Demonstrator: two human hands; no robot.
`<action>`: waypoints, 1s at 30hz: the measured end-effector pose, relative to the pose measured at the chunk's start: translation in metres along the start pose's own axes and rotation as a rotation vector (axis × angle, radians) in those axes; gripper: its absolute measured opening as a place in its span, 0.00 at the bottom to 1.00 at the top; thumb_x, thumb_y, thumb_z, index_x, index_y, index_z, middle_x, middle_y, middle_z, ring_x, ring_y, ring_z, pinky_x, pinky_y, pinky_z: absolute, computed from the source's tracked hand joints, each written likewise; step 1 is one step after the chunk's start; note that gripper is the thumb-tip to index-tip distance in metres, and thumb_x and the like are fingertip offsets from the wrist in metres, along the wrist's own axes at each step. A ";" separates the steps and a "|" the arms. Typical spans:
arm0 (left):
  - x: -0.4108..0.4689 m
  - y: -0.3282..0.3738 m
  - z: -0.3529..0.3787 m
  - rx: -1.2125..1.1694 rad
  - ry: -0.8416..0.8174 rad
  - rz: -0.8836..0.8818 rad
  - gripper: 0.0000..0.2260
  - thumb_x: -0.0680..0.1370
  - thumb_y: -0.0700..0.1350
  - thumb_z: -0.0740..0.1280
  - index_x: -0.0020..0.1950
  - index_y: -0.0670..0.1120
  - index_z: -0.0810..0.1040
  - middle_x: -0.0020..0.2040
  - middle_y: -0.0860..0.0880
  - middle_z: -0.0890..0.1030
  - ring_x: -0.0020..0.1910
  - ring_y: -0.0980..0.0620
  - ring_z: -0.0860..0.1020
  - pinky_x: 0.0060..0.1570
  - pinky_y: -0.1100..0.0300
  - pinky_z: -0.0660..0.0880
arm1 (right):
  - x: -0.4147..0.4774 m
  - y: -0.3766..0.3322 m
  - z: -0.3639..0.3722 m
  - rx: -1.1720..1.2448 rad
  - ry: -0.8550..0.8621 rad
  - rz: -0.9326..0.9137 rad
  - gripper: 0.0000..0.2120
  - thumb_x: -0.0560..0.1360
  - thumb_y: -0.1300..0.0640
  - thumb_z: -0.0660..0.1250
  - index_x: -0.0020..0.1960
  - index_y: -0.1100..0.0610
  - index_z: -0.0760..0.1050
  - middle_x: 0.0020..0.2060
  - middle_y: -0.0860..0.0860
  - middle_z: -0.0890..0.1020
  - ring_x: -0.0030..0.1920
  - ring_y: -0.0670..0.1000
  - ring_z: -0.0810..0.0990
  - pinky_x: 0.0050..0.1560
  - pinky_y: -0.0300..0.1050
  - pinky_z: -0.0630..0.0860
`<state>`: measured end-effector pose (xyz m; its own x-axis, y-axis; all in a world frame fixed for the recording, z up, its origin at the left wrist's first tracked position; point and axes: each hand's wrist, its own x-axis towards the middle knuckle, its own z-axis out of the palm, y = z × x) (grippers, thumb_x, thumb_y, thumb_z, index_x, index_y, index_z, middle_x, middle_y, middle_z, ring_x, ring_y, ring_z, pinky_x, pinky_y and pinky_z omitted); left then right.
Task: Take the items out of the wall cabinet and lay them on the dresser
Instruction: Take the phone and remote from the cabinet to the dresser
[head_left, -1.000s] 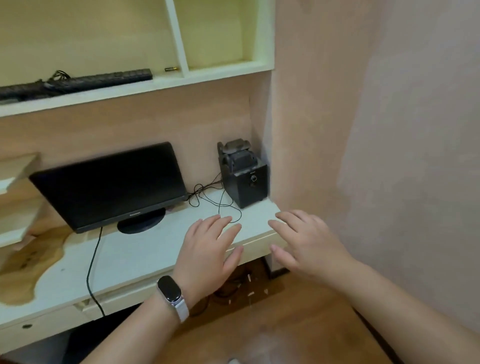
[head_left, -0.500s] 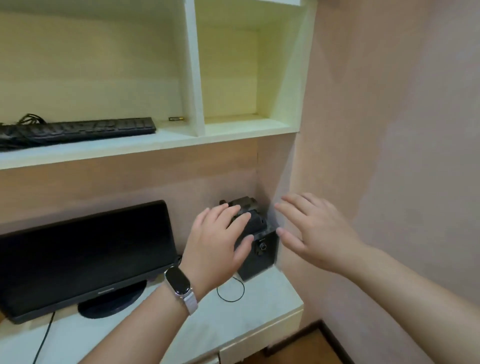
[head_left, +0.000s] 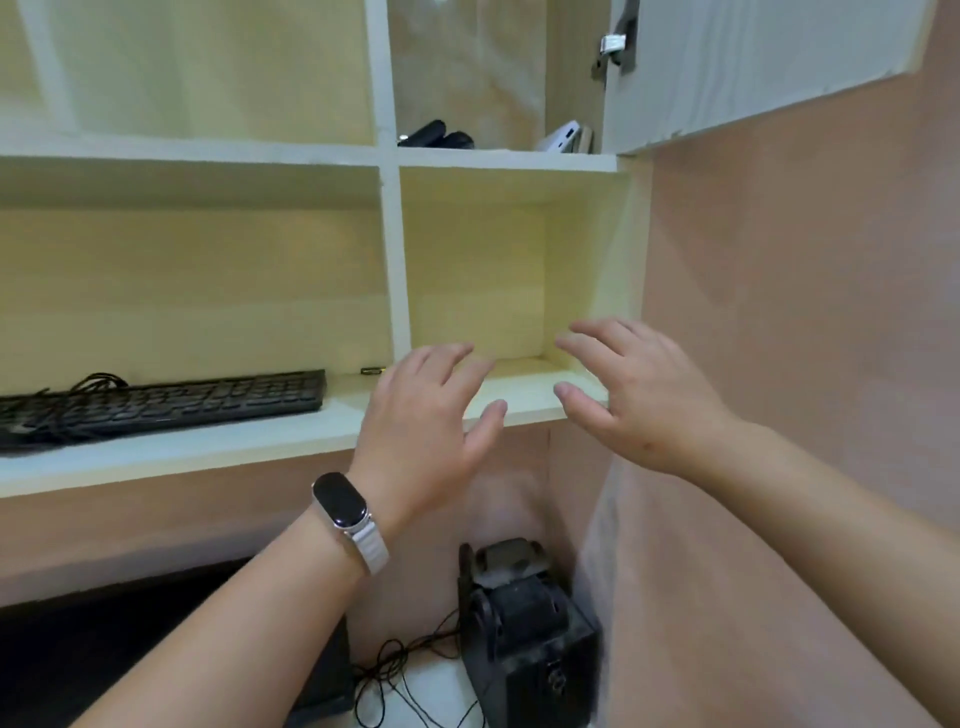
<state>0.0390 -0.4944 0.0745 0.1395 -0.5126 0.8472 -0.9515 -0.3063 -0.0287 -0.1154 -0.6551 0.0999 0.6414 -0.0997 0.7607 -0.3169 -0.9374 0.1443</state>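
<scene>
The wall cabinet (head_left: 389, 260) fills the upper view, with its white door (head_left: 753, 67) swung open at the top right. In the upper right compartment lie dark rounded items (head_left: 436, 136) and a white flat box (head_left: 563, 137) leaning against the side wall. Both hands are raised in front of the empty lower right compartment. My left hand (head_left: 421, 431), with a watch on its wrist, is open and holds nothing. My right hand (head_left: 639, 395) is open too, fingers spread. Only a small white patch of the dresser top (head_left: 431, 686) shows at the bottom.
A black keyboard (head_left: 161, 402) with its cable lies on the long lower shelf at the left, with a small brass-coloured piece (head_left: 371, 371) beside the divider. A black speaker (head_left: 524, 634) with cables stands on the dresser below. A pink wall (head_left: 805, 312) closes the right side.
The view has tilted up from the dresser and monitor to the cabinet shelves. Both hands have risen from the dresser's front edge to the level of the lower shelf, still open.
</scene>
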 end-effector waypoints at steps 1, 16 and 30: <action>0.014 -0.001 -0.002 0.015 0.020 0.011 0.19 0.76 0.55 0.62 0.63 0.48 0.78 0.61 0.47 0.79 0.60 0.44 0.75 0.57 0.49 0.71 | 0.012 0.009 -0.001 0.023 0.018 -0.006 0.27 0.74 0.41 0.56 0.64 0.56 0.76 0.61 0.56 0.79 0.61 0.59 0.76 0.55 0.53 0.73; 0.213 -0.020 -0.043 0.138 0.169 0.007 0.19 0.77 0.50 0.65 0.66 0.47 0.74 0.60 0.47 0.76 0.56 0.47 0.76 0.53 0.56 0.73 | 0.199 0.085 -0.031 0.048 0.131 -0.308 0.29 0.75 0.36 0.53 0.67 0.53 0.70 0.59 0.51 0.75 0.60 0.54 0.72 0.54 0.51 0.73; 0.307 -0.016 -0.058 0.782 -0.629 -0.165 0.18 0.80 0.57 0.61 0.63 0.47 0.74 0.53 0.46 0.80 0.50 0.45 0.78 0.38 0.58 0.68 | 0.267 0.073 -0.023 0.217 -0.348 -0.196 0.35 0.67 0.24 0.58 0.67 0.41 0.67 0.46 0.43 0.80 0.49 0.49 0.77 0.48 0.47 0.76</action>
<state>0.0814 -0.6003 0.3653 0.5868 -0.6762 0.4455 -0.4924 -0.7347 -0.4665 0.0167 -0.7425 0.3287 0.8833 0.0148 0.4686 -0.0363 -0.9943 0.0999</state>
